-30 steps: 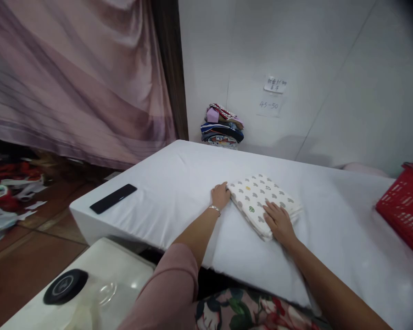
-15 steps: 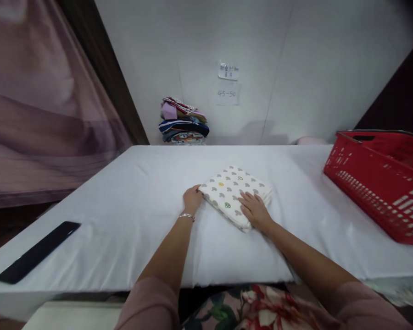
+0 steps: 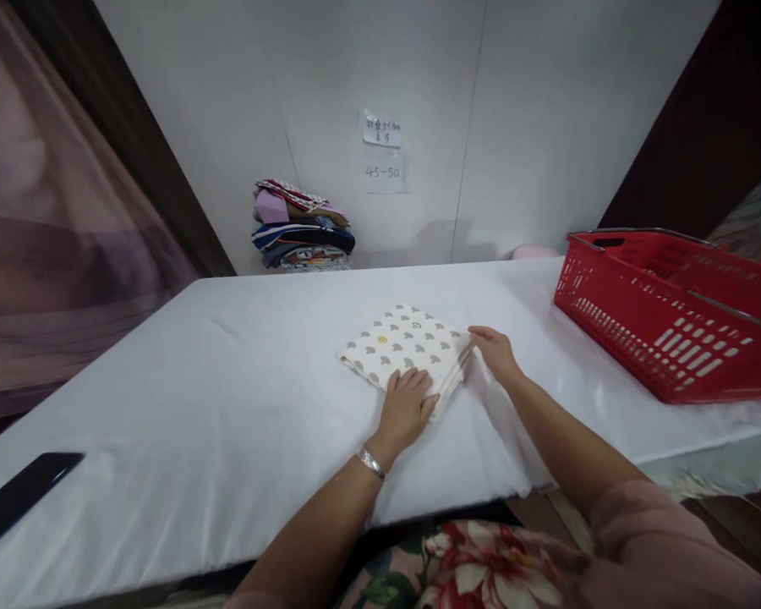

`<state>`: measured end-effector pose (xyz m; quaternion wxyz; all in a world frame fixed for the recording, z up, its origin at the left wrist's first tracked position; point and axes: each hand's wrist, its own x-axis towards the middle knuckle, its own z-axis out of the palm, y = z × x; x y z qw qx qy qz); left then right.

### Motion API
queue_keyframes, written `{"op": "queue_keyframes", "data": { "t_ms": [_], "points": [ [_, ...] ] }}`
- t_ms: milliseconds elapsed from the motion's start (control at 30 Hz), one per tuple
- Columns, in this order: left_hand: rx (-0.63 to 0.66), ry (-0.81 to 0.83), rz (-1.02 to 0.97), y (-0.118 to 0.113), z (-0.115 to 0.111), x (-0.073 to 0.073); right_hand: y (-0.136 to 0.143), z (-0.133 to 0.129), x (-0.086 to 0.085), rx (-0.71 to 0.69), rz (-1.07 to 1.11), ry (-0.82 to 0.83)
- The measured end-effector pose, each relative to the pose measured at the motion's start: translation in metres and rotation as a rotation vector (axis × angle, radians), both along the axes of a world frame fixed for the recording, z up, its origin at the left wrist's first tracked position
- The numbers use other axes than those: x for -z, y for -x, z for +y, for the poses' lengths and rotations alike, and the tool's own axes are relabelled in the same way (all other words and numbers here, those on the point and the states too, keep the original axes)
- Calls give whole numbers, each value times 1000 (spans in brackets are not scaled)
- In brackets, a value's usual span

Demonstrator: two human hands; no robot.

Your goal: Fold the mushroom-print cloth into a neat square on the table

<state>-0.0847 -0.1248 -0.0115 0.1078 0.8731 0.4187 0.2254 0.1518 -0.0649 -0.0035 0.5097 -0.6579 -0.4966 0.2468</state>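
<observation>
A folded white cloth (image 3: 398,338) with grey, mostly bean-like spots and a small yellow one lies in the middle of the white-covered table. My left hand (image 3: 409,408), with a silver bracelet on its wrist, rests flat on the cloth's near edge, fingers spread. At the cloth's right corner, my right hand (image 3: 493,348) pinches the layered edge between thumb and fingers. The layers there stand slightly raised.
A red plastic basket (image 3: 640,330) stands on the table's right side. Folded clothes (image 3: 303,233) are stacked by the back wall, below paper signs (image 3: 384,172). A flat black object (image 3: 29,499) lies at the left front. Pink curtain fabric (image 3: 57,237) hangs at left.
My left hand has gone from the cloth's left corner to its near edge, lying flat. My right hand has left the top and now grips the right corner. The view has turned right.
</observation>
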Motion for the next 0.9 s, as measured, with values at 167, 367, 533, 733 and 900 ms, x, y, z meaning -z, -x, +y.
{"op": "queue_keyframes", "data": {
  "t_ms": [167, 367, 533, 733, 900],
  "points": [
    [16, -59, -46, 2, -3, 2, -30, 7, 3, 72, 62, 171],
    [24, -139, -97, -1, -9, -1, -32, 20, 9, 27, -73, 226],
    [19, -168, -96, -2, -8, 0, -35, 33, 8, 24, -100, 258],
    [8, -169, -74, -3, -7, 2, -38, 38, 7, 29, -90, 264],
    [14, -178, -73, -3, -7, 3, -38, 37, 10, 24, -84, 267]
  ]
}}
